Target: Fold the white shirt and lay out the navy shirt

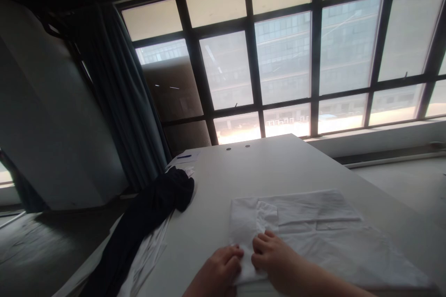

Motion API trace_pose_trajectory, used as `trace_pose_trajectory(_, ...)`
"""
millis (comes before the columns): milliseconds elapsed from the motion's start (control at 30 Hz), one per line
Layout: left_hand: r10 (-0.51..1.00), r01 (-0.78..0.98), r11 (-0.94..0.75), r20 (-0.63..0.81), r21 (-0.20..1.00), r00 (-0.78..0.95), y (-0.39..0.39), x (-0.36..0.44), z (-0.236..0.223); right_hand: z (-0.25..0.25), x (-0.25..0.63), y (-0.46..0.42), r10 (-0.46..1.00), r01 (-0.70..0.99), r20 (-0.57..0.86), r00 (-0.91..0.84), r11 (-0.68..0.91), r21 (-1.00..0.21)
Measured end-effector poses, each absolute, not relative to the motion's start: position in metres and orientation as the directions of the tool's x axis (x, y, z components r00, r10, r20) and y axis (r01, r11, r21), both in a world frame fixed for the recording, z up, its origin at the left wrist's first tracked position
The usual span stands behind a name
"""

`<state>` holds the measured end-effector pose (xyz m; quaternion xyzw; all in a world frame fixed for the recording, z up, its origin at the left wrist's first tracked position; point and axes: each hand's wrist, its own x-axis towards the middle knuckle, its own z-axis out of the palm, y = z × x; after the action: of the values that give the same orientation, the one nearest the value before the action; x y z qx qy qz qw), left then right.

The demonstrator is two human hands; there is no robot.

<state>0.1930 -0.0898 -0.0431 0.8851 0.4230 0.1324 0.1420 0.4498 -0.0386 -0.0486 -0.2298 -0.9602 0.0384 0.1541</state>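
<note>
A folded white garment [313, 227] lies flat on the white table [265, 162], reaching from the middle to the near right. My left hand [219, 271] and my right hand [275, 255] sit side by side on its near left corner, fingers curled and pinching the white cloth. A small folded flap of the garment lies just beyond my fingertips.
A dark garment [149, 218] drapes over the table's left edge, with more white cloth [149, 255] under it. Papers and a pen [184, 157] lie at the far left corner. Two small holes [238, 147] mark the far edge. A large window and a curtain [128, 102] stand behind.
</note>
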Motion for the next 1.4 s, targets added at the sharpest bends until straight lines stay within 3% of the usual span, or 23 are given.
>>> trace_pose_trajectory(133,0.762,0.685,-0.603,0.043,0.409,0.646,-0.09,0.189,-0.028,-0.044,0.453,-0.04,0.452,0.384,0.221,-0.864,0.876,-0.291)
trace_pose_trajectory(267,0.716,0.63,-0.662,0.091,0.406,0.693,-0.092,0.191,-0.018,-0.031,0.458,-0.036,0.477,0.384,0.214,-0.853,0.849,-0.363)
trace_pose_trajectory(400,0.668,0.604,-0.736,0.184,0.306,0.721,-0.094,0.196,-0.018,-0.017,0.462,-0.04,0.488,0.393,0.232,-0.842,0.847,-0.357)
trace_pose_trajectory(600,0.613,0.578,-0.788,0.197,0.212,0.765,-0.091,0.193,-0.029,-0.017,0.459,-0.054,0.435,0.387,0.149,-0.888,0.882,-0.269)
trace_pose_trajectory(867,0.518,0.553,-0.832,0.291,-0.047,0.804,-0.09,0.2,-0.034,-0.006,0.461,-0.051,0.451,0.425,0.053,-0.891,0.868,-0.255)
trace_pose_trajectory(1067,0.487,0.535,-0.841,0.315,-0.083,0.815,-0.089,0.203,-0.041,-0.008,0.463,-0.049,0.466,0.46,-0.044,-0.884,0.849,-0.259)
trace_pose_trajectory(1267,0.486,0.548,-0.832,0.363,-0.085,0.795,-0.084,0.203,-0.057,0.0,0.475,-0.042,0.472,0.429,0.049,-0.88,0.835,-0.344)
trace_pose_trajectory(1400,0.496,0.519,-0.854,0.324,0.015,0.806,-0.08,0.203,-0.064,-0.004,0.472,-0.048,0.462,0.457,-0.049,-0.885,0.845,-0.279)
